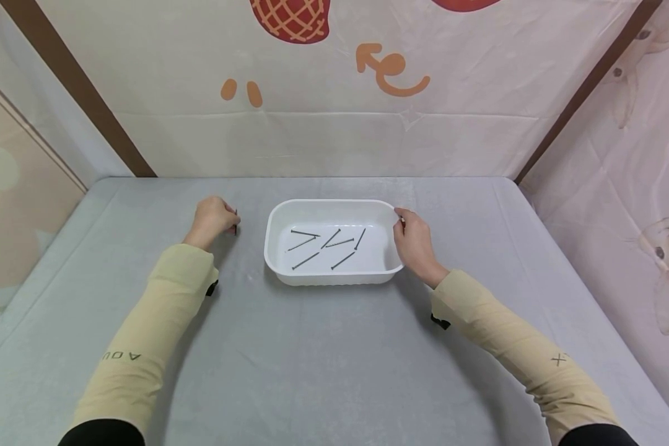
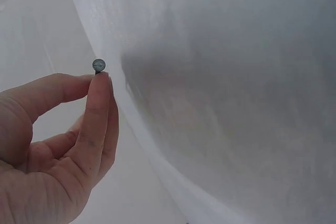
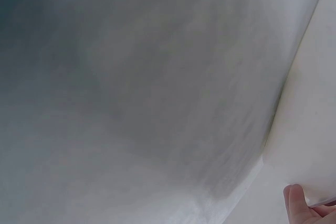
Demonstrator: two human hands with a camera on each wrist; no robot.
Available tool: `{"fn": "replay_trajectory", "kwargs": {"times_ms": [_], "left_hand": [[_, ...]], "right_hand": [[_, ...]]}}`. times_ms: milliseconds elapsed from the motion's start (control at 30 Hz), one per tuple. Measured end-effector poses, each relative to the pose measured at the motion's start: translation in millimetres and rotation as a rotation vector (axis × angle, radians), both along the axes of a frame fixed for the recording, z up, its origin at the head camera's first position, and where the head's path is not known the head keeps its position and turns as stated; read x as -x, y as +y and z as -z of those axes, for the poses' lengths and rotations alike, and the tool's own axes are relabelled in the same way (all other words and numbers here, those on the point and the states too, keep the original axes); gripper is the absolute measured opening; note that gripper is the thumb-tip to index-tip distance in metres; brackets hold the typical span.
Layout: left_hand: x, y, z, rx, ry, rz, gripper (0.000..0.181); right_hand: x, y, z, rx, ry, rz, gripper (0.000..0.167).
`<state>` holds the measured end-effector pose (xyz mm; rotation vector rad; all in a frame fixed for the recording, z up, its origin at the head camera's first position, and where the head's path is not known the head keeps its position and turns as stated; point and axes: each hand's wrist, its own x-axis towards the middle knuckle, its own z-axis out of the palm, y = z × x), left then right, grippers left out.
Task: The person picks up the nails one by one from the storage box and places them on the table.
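Observation:
In the left wrist view my left hand (image 2: 63, 156) pinches a nail (image 2: 98, 65) between thumb and fingertips, its round flat head facing the camera. The head view has this left hand (image 1: 210, 220) over the cloth, left of a white plastic tray (image 1: 334, 279) and apart from it. Several grey nails (image 1: 305, 260) lie scattered on the tray's floor, pointing different ways. My right hand (image 1: 416, 244) grips the tray's right rim, fingers on the edge. Only the fingertips (image 3: 296, 203) of that hand show in the right wrist view, against the pale tray wall (image 3: 310, 129).
A grey cloth (image 1: 312, 371) covers the table beneath the tray. Behind the table's far edge hangs a pale printed curtain (image 1: 323, 142), with further printed curtains on both sides.

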<state>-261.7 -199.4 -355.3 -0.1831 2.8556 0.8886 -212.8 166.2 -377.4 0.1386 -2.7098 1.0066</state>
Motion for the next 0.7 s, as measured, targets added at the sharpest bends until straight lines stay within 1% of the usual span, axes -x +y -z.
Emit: {"fn": "replay_trajectory", "kwargs": {"times_ms": [200,567,700], "left_hand": [[-0.4,-0.5,0.4,0.018,-0.045,0.002,0.026],[0.5,-3.1,3.4,0.002,-0.066,0.002,0.024],[0.7,-2.9,4.0,-0.019,-0.078,0.001,0.025]], "right_hand": [[0.4,0.4,0.4,0.002,-0.002,-0.001,0.036],[-0.3,0.0,-0.3,0.003,-0.003,-0.001,0.036],[-0.4,0.0,-0.7,-0.003,-0.002,-0.001,0.036]]}}
